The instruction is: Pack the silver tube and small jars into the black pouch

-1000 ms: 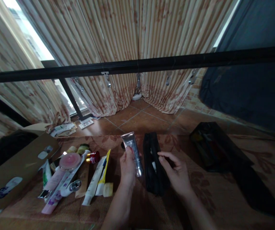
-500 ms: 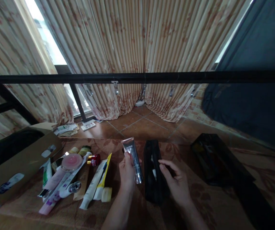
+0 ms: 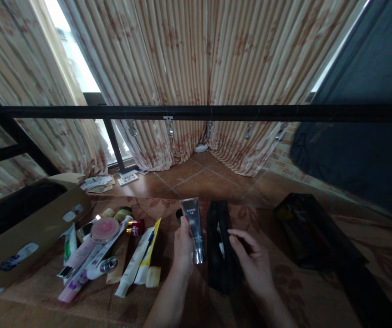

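A grey squeeze tube [image 3: 195, 223] with a shiny silver cap, cap end down, is held in my left hand [image 3: 182, 250]. Just right of it lies a long black pouch [image 3: 219, 278] with its top opening parted. Something pale shows inside the pouch, too little to name. My right hand [image 3: 254, 262] pinches the right rim of that opening between thumb and forefinger. Behind my left hand, a small round black thing [image 3: 179, 214] is partly hidden.
Left of my hands, several tubes, a pink round container [image 3: 105, 229] and a red jar [image 3: 136, 227] lie heaped beside a cardboard box [image 3: 45, 228]. A second black bag [image 3: 301, 232] lies at right. A black rail [image 3: 189, 112] crosses beyond the patterned cloth [image 3: 141, 303].
The tube has turned a little more upright, its printed face now plainer to me. My right hand stays at the pouch's rim. The whole view has shifted slightly.
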Tool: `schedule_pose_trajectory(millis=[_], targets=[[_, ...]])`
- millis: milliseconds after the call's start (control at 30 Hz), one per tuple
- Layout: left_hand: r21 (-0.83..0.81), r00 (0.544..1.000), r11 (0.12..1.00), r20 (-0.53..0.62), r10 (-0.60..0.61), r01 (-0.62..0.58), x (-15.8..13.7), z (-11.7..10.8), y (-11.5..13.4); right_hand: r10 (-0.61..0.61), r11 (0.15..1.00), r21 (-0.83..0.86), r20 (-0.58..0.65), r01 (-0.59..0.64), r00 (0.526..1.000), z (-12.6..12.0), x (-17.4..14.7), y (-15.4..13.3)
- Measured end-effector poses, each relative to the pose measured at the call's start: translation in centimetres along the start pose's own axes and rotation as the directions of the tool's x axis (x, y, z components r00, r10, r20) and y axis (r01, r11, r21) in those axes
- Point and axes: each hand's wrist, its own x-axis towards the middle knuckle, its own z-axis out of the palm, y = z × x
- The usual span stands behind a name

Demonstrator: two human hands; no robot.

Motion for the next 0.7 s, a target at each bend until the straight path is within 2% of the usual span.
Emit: schedule_pose_trajectory(millis=[133, 367, 700], targets=[[-0.001, 0.999, 1.0, 0.033, -0.031, 0.031, 0.08, 0.01, -0.05, 0.011, 1.0, -0.004, -0.004, -0.011, 1.0, 0.01, 0.08, 0.08], [0.008, 0.999, 1.0, 0.051, -0.002, 0.002, 0.66, -0.2, -0.73, 0.018, 1.0, 0.001, -0.013, -0.018, 1.0, 0.05, 0.07, -0.02], [0.002, 0.998, 1.0, 0.064, -0.021, 0.021, 0.1, -0.18, -0.16, 0.034, 0.999, -0.008, -0.001, -0.034, 0.999, 0.02, 0.06, -0.05]])
